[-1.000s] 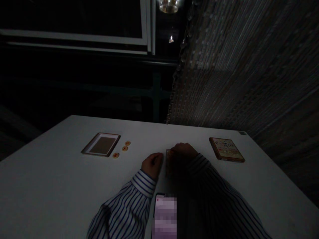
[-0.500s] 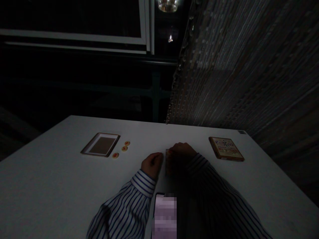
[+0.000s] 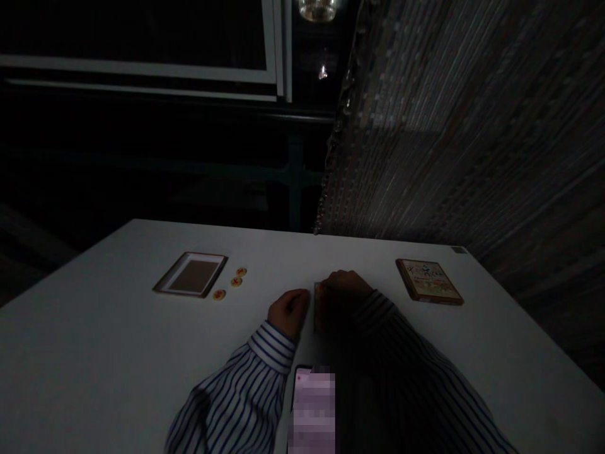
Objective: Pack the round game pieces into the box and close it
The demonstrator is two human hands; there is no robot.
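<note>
My left hand [image 3: 288, 310] rests on the white table in a loose fist, thumb side up, and nothing shows in it. Close to its right, my right hand [image 3: 348, 287] bends over the far end of a dark brown, flat-edged thing [image 3: 317, 315]. The right fingers are curled, and a small reddish spot shows at their tips. What they hold is lost in the shadow, as is most of the brown thing. Left of my hands lie three round Chinese chess pieces [image 3: 236, 282] with red characters.
A shallow open box part [image 3: 203, 294] with a brown inside stands at the left. On the right lies a flat box or lid [image 3: 432, 280] with printed characters. A lit phone [image 3: 312, 410] is near my body. A strand curtain [image 3: 401, 145] hangs beyond the table [image 3: 118, 353].
Almost nothing differs. Both hands keep their places, and the chess pieces and boxes lie as before.
</note>
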